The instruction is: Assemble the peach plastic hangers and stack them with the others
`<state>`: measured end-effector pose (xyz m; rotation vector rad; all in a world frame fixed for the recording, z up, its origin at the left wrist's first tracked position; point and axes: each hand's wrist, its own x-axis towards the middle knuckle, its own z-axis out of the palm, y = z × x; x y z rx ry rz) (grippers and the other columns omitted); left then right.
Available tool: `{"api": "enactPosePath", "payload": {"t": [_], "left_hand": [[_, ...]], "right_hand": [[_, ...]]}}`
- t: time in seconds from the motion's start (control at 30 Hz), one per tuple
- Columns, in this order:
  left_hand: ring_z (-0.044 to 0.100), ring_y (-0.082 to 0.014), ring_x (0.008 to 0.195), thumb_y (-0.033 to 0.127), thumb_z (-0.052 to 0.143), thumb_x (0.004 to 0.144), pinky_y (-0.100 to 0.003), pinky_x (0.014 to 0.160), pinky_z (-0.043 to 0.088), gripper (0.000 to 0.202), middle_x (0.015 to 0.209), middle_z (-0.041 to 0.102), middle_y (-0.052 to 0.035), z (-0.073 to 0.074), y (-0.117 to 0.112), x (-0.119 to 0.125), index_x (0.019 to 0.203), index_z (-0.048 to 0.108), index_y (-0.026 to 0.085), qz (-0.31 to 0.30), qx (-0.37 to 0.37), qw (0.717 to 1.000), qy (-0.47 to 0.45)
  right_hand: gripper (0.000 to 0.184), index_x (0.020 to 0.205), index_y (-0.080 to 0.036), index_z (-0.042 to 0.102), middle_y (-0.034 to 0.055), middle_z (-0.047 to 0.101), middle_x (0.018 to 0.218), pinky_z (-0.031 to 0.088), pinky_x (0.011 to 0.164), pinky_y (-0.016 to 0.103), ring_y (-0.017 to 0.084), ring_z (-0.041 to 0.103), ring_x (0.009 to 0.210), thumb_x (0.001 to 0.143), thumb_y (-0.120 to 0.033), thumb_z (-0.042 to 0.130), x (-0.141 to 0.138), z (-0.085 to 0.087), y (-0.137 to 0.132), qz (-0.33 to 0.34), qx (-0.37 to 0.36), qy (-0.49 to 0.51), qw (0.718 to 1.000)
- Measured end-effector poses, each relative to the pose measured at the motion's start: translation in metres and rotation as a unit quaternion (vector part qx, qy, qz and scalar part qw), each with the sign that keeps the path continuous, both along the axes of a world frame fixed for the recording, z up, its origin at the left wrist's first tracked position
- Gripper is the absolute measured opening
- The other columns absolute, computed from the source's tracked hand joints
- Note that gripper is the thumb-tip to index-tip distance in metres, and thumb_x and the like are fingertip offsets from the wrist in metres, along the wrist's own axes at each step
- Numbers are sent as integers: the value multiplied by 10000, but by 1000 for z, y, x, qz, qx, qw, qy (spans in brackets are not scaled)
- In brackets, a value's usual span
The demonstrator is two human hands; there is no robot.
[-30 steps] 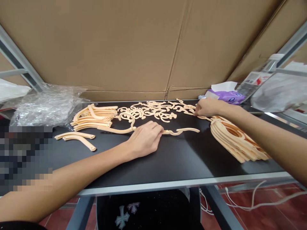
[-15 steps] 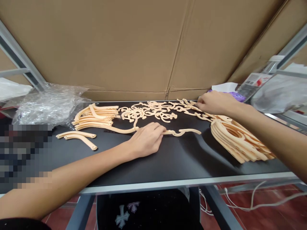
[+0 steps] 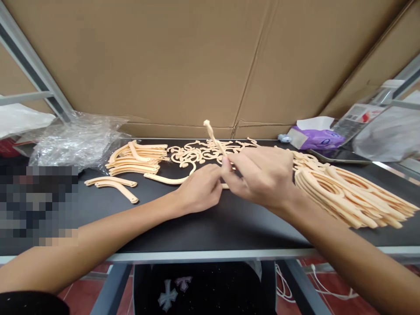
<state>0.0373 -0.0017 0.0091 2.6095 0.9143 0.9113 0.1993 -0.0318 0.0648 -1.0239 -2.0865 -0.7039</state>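
My left hand (image 3: 201, 188) is closed on a beige curved plastic strip (image 3: 166, 179), low over the table. The strip sticks out to the left, with a small curved part rising beside my knuckles. Against it, my right hand (image 3: 262, 173) pinches a thin beige plastic piece (image 3: 215, 140) between thumb and fingers. This piece points up and away, with a small knob at its tip. My fingers hide where the held parts lie in relation to each other. Behind both hands spreads a heap of small beige S-shaped hooks (image 3: 187, 155).
A stack of curved beige strips (image 3: 134, 168) lies left, with loose strips (image 3: 120, 188) before it. Flat beige frames with oval openings (image 3: 344, 197) are piled right. Crumpled clear plastic (image 3: 78, 140), a purple tissue pack (image 3: 318, 138) and a cardboard wall (image 3: 164, 65) border the black table (image 3: 157, 236).
My right hand has come left from the hooks at the back right to my left hand, now carrying a thin beige piece. My left hand stays about where it was. The view has shifted slightly.
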Motion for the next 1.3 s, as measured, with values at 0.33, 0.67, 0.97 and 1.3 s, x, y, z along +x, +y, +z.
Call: {"api": "enactPosePath", "payload": {"t": [0.33, 0.67, 0.97, 1.3], "left_hand": [[694, -197, 811, 386, 614, 869, -338, 807, 586, 248, 850, 717, -48, 37, -18, -36, 927, 645, 147, 45, -279, 892, -353], [643, -179, 728, 306, 579, 841, -303, 659, 581, 159, 781, 641, -33, 41, 5, -66, 762, 623, 175, 144, -184, 893, -384], [419, -117, 519, 296, 542, 819, -249, 539, 460, 225, 548, 419, 31, 36, 21, -78, 625, 565, 185, 165, -153, 923, -312], [506, -150, 633, 335, 481, 908, -279, 624, 370, 279, 640, 533, 14, 34, 28, -90, 692, 575, 185, 248, -49, 947, -199]], "right_hand": [[401, 598, -205, 616, 32, 586, 544, 262, 530, 340, 139, 473, 515, 960, -189, 444, -15, -11, 9, 69, 8, -108, 992], [375, 897, -167, 728, 88, 742, 863, 331, 596, 338, 206, 638, 735, 979, -463, 515, -45, -35, 26, 21, -143, -13, 989], [302, 912, -181, 761, 119, 686, 1076, 441, 899, 393, 259, 584, 1037, 991, -368, 538, -42, -58, 38, 55, -314, -20, 948], [136, 833, -201, 616, 39, 700, 864, 406, 725, 316, 182, 598, 781, 944, -264, 570, -28, -43, 47, 104, -313, 127, 935]]}}
